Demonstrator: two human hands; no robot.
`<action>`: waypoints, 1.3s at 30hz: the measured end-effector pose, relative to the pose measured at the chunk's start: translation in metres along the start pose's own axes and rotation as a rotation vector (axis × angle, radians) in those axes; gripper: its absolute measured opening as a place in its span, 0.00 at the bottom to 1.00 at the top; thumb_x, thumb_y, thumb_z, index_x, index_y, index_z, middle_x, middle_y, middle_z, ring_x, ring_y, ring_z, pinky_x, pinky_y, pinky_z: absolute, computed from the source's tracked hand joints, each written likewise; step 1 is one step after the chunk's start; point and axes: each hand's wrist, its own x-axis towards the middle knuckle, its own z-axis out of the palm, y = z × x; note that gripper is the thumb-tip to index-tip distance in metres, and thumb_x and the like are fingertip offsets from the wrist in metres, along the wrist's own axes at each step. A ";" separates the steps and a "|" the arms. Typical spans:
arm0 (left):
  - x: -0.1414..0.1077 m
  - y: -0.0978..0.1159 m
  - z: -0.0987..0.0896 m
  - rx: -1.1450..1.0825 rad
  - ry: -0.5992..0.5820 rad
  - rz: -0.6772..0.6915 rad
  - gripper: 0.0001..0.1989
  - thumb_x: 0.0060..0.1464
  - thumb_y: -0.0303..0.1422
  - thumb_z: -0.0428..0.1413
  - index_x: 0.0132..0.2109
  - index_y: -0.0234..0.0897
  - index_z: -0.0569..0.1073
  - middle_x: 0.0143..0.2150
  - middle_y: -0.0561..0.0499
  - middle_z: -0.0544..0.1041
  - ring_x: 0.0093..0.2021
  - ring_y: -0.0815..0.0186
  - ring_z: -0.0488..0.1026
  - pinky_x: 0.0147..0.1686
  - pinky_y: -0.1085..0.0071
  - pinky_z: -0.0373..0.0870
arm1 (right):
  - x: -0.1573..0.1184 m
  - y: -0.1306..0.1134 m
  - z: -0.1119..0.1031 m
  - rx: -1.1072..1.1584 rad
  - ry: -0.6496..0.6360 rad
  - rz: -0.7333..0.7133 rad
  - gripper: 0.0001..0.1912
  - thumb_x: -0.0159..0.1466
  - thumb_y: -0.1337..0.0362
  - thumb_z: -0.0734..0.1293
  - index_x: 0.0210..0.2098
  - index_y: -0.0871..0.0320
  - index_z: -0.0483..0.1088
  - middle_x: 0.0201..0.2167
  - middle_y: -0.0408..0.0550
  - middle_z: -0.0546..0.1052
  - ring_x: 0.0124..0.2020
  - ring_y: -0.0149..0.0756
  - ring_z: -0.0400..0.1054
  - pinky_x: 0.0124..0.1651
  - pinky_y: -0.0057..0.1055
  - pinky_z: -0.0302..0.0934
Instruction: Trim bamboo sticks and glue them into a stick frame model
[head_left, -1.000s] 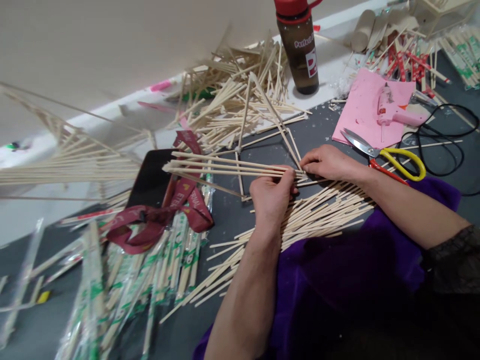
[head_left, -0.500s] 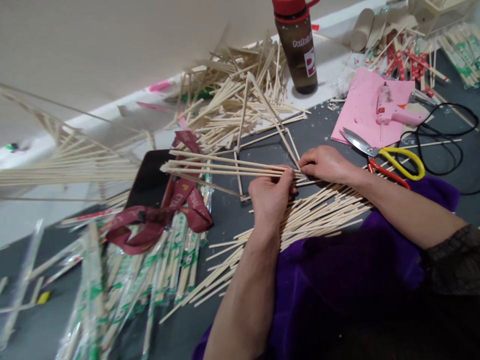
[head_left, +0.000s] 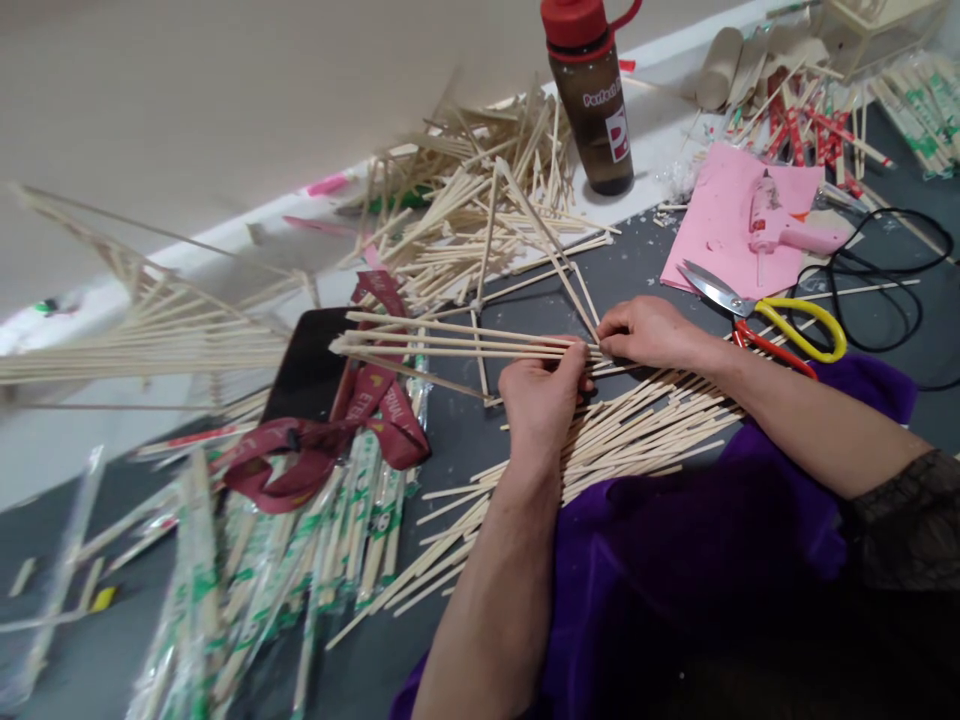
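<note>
Thin pale wooden sticks joined into an open frame (head_left: 525, 210) stand on the dark table in front of me. My left hand (head_left: 544, 385) is closed, thumb against fingers, on several long chopsticks (head_left: 450, 338) that run left from it, their far ends meeting in a whitish blob. Close by on the right, my right hand (head_left: 645, 330) pinches at the frame's near corner, where the stick ends meet; its fingertips hide the exact grip. Loose chopsticks (head_left: 637, 435) lie in a spread pile beneath both hands, against purple cloth (head_left: 637, 560).
Scissors (head_left: 765, 310) and a pink glue gun (head_left: 787, 225) on pink paper (head_left: 697, 220) lie to the right, beside a black cord. A bottle (head_left: 592, 110) stands behind. At left are a phone (head_left: 307, 365), a maroon lanyard (head_left: 285, 465), wrapped chopsticks (head_left: 285, 570) and a stick structure (head_left: 150, 340).
The view has shifted slightly, so the things at left appear a little further right and lower. Both hands keep the same hold, with hardly any movement.
</note>
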 end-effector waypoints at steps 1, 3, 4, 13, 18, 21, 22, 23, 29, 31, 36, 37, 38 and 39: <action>0.000 0.001 0.000 -0.003 0.001 -0.003 0.12 0.45 0.38 0.60 0.33 0.32 0.78 0.15 0.56 0.71 0.15 0.71 0.66 0.15 0.79 0.61 | 0.000 0.000 0.000 0.001 0.001 -0.001 0.14 0.62 0.66 0.65 0.42 0.56 0.81 0.40 0.45 0.82 0.41 0.34 0.71 0.39 0.27 0.55; -0.001 0.002 0.000 -0.012 0.002 -0.004 0.12 0.45 0.38 0.60 0.33 0.32 0.78 0.15 0.56 0.71 0.15 0.71 0.66 0.15 0.79 0.61 | 0.000 0.000 -0.001 -0.003 0.003 -0.002 0.14 0.62 0.67 0.64 0.43 0.55 0.81 0.41 0.45 0.82 0.42 0.34 0.71 0.40 0.27 0.55; -0.002 0.002 0.000 -0.015 0.002 -0.004 0.12 0.45 0.38 0.60 0.33 0.32 0.78 0.15 0.56 0.71 0.15 0.71 0.66 0.15 0.79 0.61 | 0.000 -0.001 -0.001 -0.008 0.002 -0.003 0.15 0.62 0.67 0.64 0.43 0.56 0.81 0.42 0.45 0.82 0.42 0.34 0.71 0.40 0.27 0.55; 0.002 -0.005 -0.001 -0.035 0.013 0.014 0.13 0.44 0.38 0.61 0.34 0.32 0.78 0.16 0.56 0.72 0.16 0.71 0.68 0.14 0.79 0.61 | -0.001 -0.002 -0.003 -0.011 -0.007 -0.024 0.17 0.64 0.69 0.61 0.43 0.57 0.81 0.42 0.46 0.82 0.42 0.34 0.71 0.41 0.26 0.55; 0.001 -0.004 -0.001 -0.036 0.023 0.013 0.13 0.44 0.38 0.61 0.35 0.32 0.78 0.16 0.56 0.71 0.16 0.70 0.68 0.14 0.79 0.61 | -0.002 0.000 -0.002 -0.011 -0.002 -0.013 0.16 0.64 0.67 0.62 0.44 0.56 0.81 0.41 0.45 0.82 0.42 0.35 0.72 0.40 0.27 0.56; 0.000 -0.002 -0.002 -0.039 0.011 0.012 0.14 0.45 0.39 0.61 0.35 0.32 0.78 0.16 0.56 0.71 0.16 0.71 0.68 0.15 0.79 0.61 | -0.002 0.000 0.000 -0.011 0.007 -0.015 0.15 0.64 0.67 0.63 0.43 0.57 0.81 0.42 0.46 0.82 0.42 0.35 0.72 0.41 0.27 0.56; 0.000 -0.002 -0.002 -0.045 0.008 0.016 0.14 0.45 0.39 0.61 0.35 0.32 0.78 0.16 0.56 0.71 0.16 0.71 0.68 0.15 0.79 0.61 | -0.003 0.000 0.000 -0.010 0.010 -0.021 0.15 0.64 0.67 0.63 0.43 0.57 0.81 0.42 0.46 0.82 0.42 0.35 0.72 0.41 0.27 0.56; 0.000 -0.002 -0.002 -0.051 0.007 0.020 0.14 0.45 0.39 0.61 0.35 0.32 0.78 0.16 0.56 0.71 0.16 0.71 0.68 0.15 0.79 0.61 | -0.003 0.000 0.001 -0.008 0.012 -0.027 0.15 0.64 0.67 0.63 0.43 0.57 0.81 0.42 0.47 0.82 0.43 0.35 0.72 0.41 0.27 0.56; -0.001 -0.005 -0.005 -0.033 0.017 0.007 0.16 0.47 0.41 0.61 0.37 0.32 0.79 0.16 0.56 0.71 0.16 0.71 0.69 0.16 0.79 0.61 | -0.006 0.000 -0.001 0.003 0.008 -0.051 0.14 0.64 0.67 0.63 0.43 0.58 0.81 0.43 0.49 0.82 0.43 0.35 0.73 0.43 0.27 0.57; -0.002 -0.004 -0.005 -0.035 0.014 0.001 0.18 0.47 0.42 0.61 0.38 0.31 0.79 0.16 0.56 0.71 0.16 0.71 0.68 0.16 0.79 0.61 | -0.007 0.000 -0.002 0.006 0.003 -0.055 0.14 0.64 0.67 0.63 0.43 0.58 0.80 0.42 0.49 0.82 0.43 0.35 0.73 0.43 0.27 0.57; -0.005 0.001 -0.006 -0.079 0.005 -0.047 0.23 0.48 0.45 0.60 0.42 0.28 0.80 0.16 0.55 0.71 0.16 0.72 0.67 0.16 0.78 0.60 | -0.007 0.000 -0.002 0.022 -0.012 -0.065 0.14 0.64 0.67 0.64 0.43 0.58 0.81 0.41 0.49 0.82 0.42 0.35 0.72 0.42 0.27 0.58; -0.006 0.001 -0.007 -0.086 0.004 -0.056 0.23 0.48 0.45 0.60 0.43 0.28 0.80 0.16 0.55 0.72 0.16 0.72 0.67 0.16 0.78 0.60 | -0.007 0.000 -0.002 0.029 -0.013 -0.065 0.14 0.64 0.68 0.64 0.43 0.58 0.81 0.41 0.49 0.82 0.42 0.35 0.72 0.42 0.27 0.58; -0.006 0.002 -0.007 -0.092 0.005 -0.063 0.24 0.49 0.45 0.60 0.44 0.28 0.80 0.17 0.54 0.72 0.16 0.72 0.67 0.17 0.78 0.60 | -0.007 0.000 -0.002 0.036 -0.014 -0.065 0.14 0.64 0.68 0.64 0.43 0.59 0.80 0.41 0.49 0.82 0.42 0.35 0.72 0.43 0.27 0.58; -0.006 0.002 -0.008 -0.100 0.005 -0.067 0.24 0.49 0.45 0.60 0.45 0.28 0.80 0.18 0.54 0.73 0.17 0.72 0.67 0.17 0.78 0.60 | -0.008 0.000 -0.002 0.043 -0.014 -0.065 0.14 0.64 0.68 0.64 0.43 0.59 0.80 0.41 0.49 0.81 0.41 0.34 0.72 0.43 0.27 0.58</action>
